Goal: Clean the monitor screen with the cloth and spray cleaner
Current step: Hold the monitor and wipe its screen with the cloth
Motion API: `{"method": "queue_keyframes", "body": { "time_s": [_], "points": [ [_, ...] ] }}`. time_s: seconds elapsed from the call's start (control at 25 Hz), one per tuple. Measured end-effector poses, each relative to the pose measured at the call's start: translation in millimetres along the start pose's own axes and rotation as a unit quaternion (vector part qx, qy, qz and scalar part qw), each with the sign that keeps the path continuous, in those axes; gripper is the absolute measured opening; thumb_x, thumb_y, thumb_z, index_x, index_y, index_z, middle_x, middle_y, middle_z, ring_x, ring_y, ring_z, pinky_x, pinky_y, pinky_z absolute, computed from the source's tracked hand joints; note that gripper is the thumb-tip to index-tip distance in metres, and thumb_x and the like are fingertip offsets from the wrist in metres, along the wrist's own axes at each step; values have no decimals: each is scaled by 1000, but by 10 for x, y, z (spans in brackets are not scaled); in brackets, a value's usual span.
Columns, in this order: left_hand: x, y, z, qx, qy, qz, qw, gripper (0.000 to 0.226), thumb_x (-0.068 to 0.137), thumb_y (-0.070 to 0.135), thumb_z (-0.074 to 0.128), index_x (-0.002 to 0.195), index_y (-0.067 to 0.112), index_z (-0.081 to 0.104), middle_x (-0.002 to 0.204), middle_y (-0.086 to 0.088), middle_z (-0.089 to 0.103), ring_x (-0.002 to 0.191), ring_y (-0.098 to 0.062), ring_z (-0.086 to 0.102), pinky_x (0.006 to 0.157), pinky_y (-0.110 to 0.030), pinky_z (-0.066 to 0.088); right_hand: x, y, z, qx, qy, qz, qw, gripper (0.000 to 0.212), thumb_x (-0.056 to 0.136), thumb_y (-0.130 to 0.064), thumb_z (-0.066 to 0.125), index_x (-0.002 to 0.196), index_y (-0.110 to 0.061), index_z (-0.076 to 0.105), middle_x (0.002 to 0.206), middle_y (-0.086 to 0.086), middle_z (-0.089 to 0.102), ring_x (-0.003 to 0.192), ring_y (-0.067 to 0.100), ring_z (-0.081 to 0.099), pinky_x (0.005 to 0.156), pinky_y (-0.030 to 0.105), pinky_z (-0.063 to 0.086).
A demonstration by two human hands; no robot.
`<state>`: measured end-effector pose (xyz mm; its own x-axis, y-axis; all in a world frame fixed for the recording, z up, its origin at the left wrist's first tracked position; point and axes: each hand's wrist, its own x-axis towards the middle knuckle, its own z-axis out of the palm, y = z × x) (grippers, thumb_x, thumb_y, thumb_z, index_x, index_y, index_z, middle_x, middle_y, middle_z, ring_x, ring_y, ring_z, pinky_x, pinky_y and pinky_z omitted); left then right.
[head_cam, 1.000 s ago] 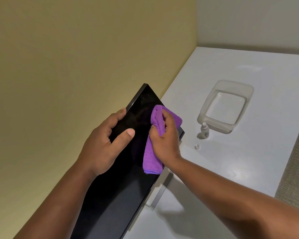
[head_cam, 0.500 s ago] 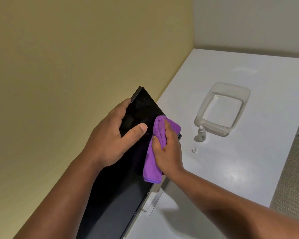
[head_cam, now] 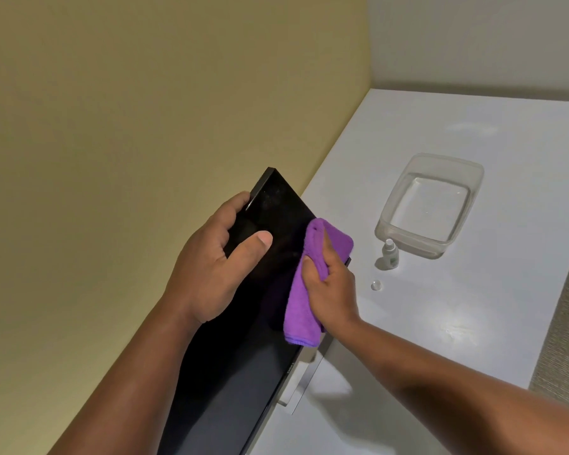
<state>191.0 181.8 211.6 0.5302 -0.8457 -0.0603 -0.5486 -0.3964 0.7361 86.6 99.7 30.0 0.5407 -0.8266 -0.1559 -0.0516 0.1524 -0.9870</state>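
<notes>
1. Left hand [head_cam: 211, 257]: we record its grip closed round the top edge of the flat black monitor [head_cam: 243, 339], fingers curled over the rim behind, thumb laid flat on the dark glass in front.
2. Right hand [head_cam: 330, 290]: we note a grip bunched round the purple microfibre cloth [head_cam: 304, 310], pressing it against the screen just beside the left thumb, near the monitor's lower edge.
3. The cloth's loose folded end hangs below the right grip, lying on the glass.
4. Monitor: stands on the white bench [head_cam: 473, 323], beside a yellow wall [head_cam: 145, 126], seen steeply from above; its silver stand [head_cam: 301, 385] shows below the right wrist.
5. Small clear spray bottle [head_cam: 390, 254]: upright on the bench, near the right grip on its far side, apart from the monitor.
6. Small round clear cap [head_cam: 376, 285]: lying on the bench between the bottle and the right hand.
7. Clear rectangular plastic tub [head_cam: 431, 205]: beyond the bottle, which stands at its near corner; we cannot tell whether they touch.
</notes>
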Motion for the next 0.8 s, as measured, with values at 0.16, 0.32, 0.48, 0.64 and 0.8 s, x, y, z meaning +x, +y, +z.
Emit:
{"method": "queue_keyframes", "body": {
  "time_s": [0.16,0.32,0.48,0.64,0.8],
  "points": [
    [31,-16,-7,-65,6,-11,998,69,82,54,59,145,27,53,135,10,67,125,-15,64,109,-52,47,152,-302,176,34,58,-27,997,67,100,-45,56,159,-32,28,109,-41,39,123,4,55,85,-6,34],
    [56,-51,-29,-59,13,-4,998,71,82,53,58,146,23,53,138,13,65,129,-9,60,113,-45,45,96,-517,326,35,-59,-165,984,73,96,-34,57,158,-47,21,99,-1,72,83,13,69,80,24,57],
    [57,-49,-22,-71,6,-4,997,67,82,52,57,144,25,55,134,10,68,125,-14,64,110,-49,47,5,-305,106,-51,-48,-161,984,69,101,-20,52,160,-37,23,78,-4,58,65,7,52,70,35,51],
    [52,-37,-7,-76,4,8,997,61,84,49,57,141,26,58,132,10,69,123,-15,65,107,-46,48,364,-653,204,3,24,-122,992,62,102,-33,47,159,-37,25,92,-7,71,77,5,64,75,30,55],
    [67,-51,-22,-72,-1,33,997,57,87,44,55,141,25,57,136,11,67,129,-12,60,110,-40,44,113,-675,259,-51,-76,-237,967,69,99,-29,47,161,-37,17,82,-11,55,74,4,54,71,26,48]
  ]
}}
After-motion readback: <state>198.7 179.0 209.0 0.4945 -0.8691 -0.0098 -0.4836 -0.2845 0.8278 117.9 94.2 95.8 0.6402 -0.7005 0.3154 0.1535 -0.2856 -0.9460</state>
